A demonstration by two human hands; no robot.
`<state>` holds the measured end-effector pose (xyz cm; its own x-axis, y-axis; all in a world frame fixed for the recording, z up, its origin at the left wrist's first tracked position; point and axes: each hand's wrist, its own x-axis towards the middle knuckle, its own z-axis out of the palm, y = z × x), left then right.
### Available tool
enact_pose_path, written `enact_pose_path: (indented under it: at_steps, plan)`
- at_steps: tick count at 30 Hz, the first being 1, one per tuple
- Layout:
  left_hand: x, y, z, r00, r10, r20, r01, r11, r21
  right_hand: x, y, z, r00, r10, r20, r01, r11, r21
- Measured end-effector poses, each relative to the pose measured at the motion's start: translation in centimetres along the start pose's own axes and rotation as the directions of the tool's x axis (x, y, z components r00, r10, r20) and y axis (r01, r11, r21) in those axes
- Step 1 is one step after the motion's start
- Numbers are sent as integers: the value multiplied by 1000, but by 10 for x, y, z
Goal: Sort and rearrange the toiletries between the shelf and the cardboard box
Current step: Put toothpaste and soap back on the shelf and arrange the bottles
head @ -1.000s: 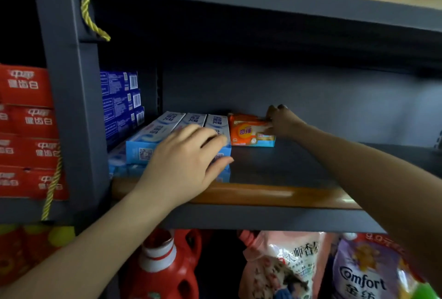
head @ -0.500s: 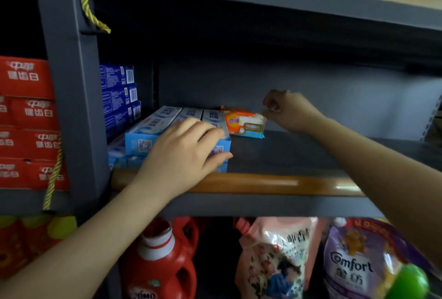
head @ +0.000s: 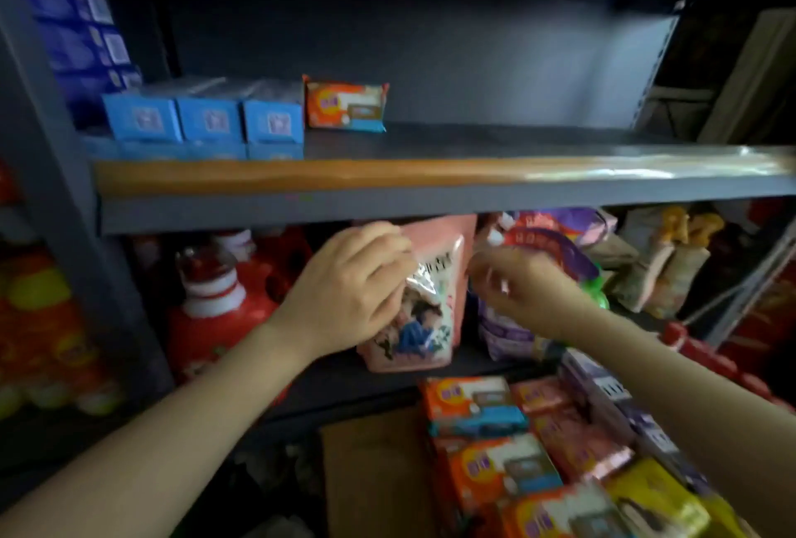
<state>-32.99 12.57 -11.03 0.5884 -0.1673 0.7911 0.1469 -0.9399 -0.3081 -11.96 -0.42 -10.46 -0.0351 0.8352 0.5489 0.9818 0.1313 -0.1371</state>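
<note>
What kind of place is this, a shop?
Probably a small shop or its stockroom: a metal shelf with rows of blue boxes, red detergent bottles below, and a cardboard box of packets.

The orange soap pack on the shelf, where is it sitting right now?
In the head view, the orange soap pack stands on the upper shelf, left of centre, right beside the row of blue toothpaste boxes, with bare shelf to its right.

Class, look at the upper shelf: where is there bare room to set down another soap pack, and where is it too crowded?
Free: the upper shelf right of the orange soap pack, up to the right post. Crowded: its left end, packed with blue boxes against the soap pack; the lower shelf, full of red bottles and pouches, where both hands are.
</note>
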Motion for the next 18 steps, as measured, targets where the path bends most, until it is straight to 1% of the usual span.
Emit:
enact_pose_path:
  at_steps: [1,2,3,4,5,6,7,9,11,13,14,15,16,17,18]
  plan:
    - [-10,11,13,998,-9,70,13,998,-63,-17,6,15,987,-3,162,10,999,-37]
    - [-23,21,27,989,-17,149,35,992,-122,-35,12,31,939,33,343,-17,999,-49]
    - [-36,31,39,973,-27,231,68,983,-171,-51,17,46,859,86,505,-65,996,-60]
    - [-49,41,51,949,-44,313,114,972,-207,-65,24,59,780,137,610,-116,990,-75]
    - [-61,50,60,917,-72,393,176,955,-237,-76,30,70,728,173,664,-156,984,-86]
    - [-71,58,68,877,-114,467,260,930,-260,-83,35,78,692,204,693,-191,977,-97]
    - [-78,67,72,832,-173,528,358,893,-273,-88,38,84,668,223,710,-216,971,-102]
    - [-89,79,77,731,-309,608,559,782,-275,-90,43,93,634,248,733,-232,965,-126]
    - [-95,88,77,659,-390,643,668,696,-263,-89,44,99,643,256,722,-174,967,-188]
    - [-98,96,79,607,-459,648,739,625,-250,-86,43,95,704,247,666,-146,968,-205]
    - [-99,99,80,564,-494,661,783,574,-239,-85,43,90,745,253,617,-169,967,-193]
    - [-99,101,82,503,-523,688,832,509,-222,-84,42,82,784,271,558,-207,962,-177]
    - [-99,103,86,427,-545,722,881,431,-196,-84,43,73,817,294,497,-247,956,-160]
    - [-99,105,91,346,-551,759,919,361,-158,-84,44,64,843,318,433,-288,948,-136]
    - [-98,105,95,269,-532,803,943,314,-108,-85,46,56,856,348,382,-335,937,-102]
